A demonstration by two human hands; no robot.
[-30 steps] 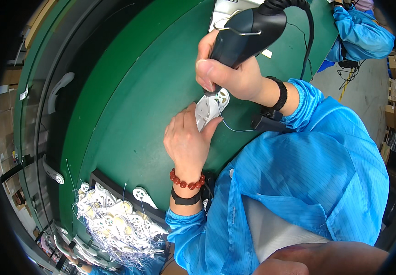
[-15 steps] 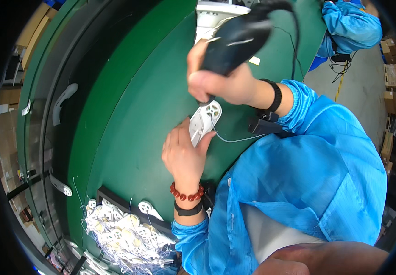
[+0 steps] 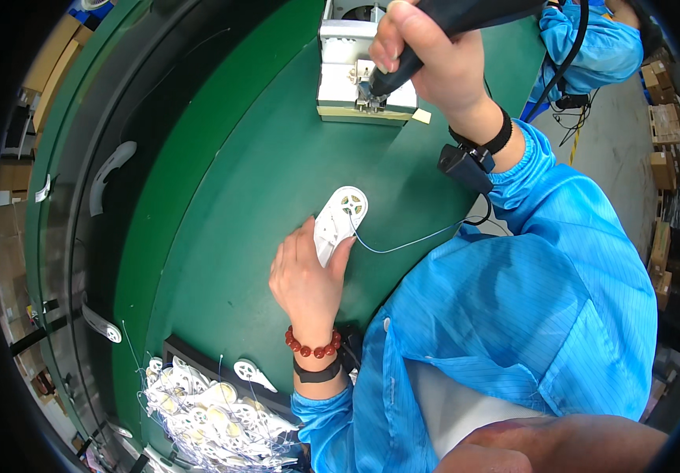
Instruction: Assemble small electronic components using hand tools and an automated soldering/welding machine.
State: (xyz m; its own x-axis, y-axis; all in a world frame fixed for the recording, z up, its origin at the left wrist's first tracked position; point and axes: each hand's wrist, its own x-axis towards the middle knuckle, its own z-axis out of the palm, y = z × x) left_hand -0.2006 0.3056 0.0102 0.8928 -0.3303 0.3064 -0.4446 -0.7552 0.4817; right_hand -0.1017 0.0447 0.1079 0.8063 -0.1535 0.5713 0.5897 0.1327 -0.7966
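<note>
My left hand [image 3: 302, 276] is closed on the narrow end of a white plastic housing [image 3: 350, 198] and holds it on the green table. The housing's rounded end has a spoked opening, from which a thin pale wire [image 3: 403, 245] curves to the right. Farther off, my right hand [image 3: 452, 72] grips a black electric screwdriver [image 3: 478, 13], its body tilted. Its tip is down at the metal front mechanism of a pale box-shaped machine, apparently a screw feeder [image 3: 344, 85]. Whether a screw is on the tip is too small to tell.
A dark tray [image 3: 178, 347] at the lower left is heaped with white housings [image 3: 206, 410] and tangled wires. One loose housing [image 3: 252, 372] lies by its edge. More white parts [image 3: 111, 169] rest along the left conveyor. A blue-sleeved co-worker [image 3: 592, 47] is at the far right.
My right hand has lifted the screwdriver off the housing and carried it away to the machine. My left hand and the housing have shifted slightly nearer and left.
</note>
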